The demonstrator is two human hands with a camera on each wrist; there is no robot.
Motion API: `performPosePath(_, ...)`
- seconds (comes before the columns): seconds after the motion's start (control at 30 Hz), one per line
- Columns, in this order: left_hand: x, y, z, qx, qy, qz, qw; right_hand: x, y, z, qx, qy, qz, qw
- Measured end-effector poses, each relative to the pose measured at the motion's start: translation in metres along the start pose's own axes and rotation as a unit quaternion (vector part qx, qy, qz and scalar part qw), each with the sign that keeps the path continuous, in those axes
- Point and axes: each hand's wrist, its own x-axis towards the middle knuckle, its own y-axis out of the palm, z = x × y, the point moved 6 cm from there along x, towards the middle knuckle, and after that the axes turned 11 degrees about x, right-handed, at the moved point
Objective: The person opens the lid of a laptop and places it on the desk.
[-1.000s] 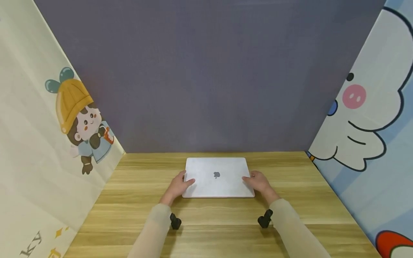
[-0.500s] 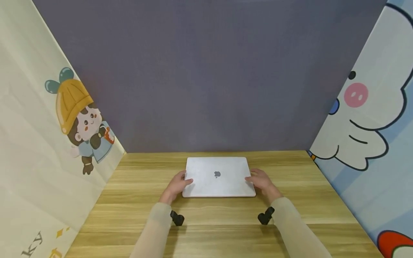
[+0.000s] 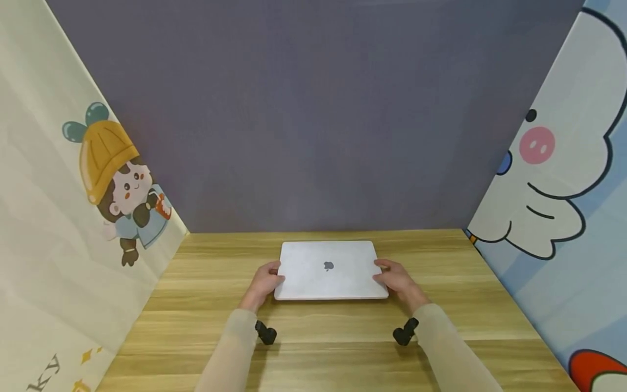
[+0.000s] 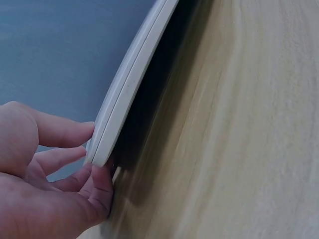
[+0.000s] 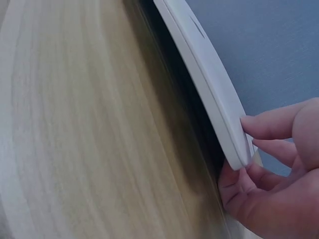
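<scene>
A closed silver laptop (image 3: 313,286) with a dark apple logo lies flat near the back of the wooden table, lid up. My left hand (image 3: 263,281) grips its left side, the thumb at the upper edge and some fingertips tucked below. On the opposite side, my right hand (image 3: 398,279) holds the laptop the same way. Both wrist views show a dark gap under the laptop's near edge (image 4: 124,92), between it and the tabletop. The laptop hides part of the fingers underneath.
The wood-grain table (image 3: 338,348) spreads around the laptop on all sides. A dark grey panel (image 3: 313,114) stands behind it. Cartoon-printed sheets flank the table at left (image 3: 39,179) and right (image 3: 588,283). A small black device (image 3: 266,332) sits on each wrist.
Both thumbs have slid outward from the lid to the laptop's side edges. The laptop has stayed in nearly the same place.
</scene>
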Motion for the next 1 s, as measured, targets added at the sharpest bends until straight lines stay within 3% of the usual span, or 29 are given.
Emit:
performPosePath(0.3, -0.01, -0.004, 0.001, 0.016, -0.003, 0.005, 0.9999, -0.006, -0.001, -0.001, -0.028, -0.013, -0.004, 0.9995)
performPosePath(0.67, -0.026, -0.009, -0.001, 0.027, 0.022, 0.007, 0.9994, -0.027, -0.006, 0.003, -0.064, -0.047, 0.01, 0.9968)
performPosePath(1.0, -0.05, -0.015, 0.001, 0.035, 0.024, 0.01, 0.999, -0.048, -0.005, 0.001, -0.045, -0.052, 0.021, 0.9974)
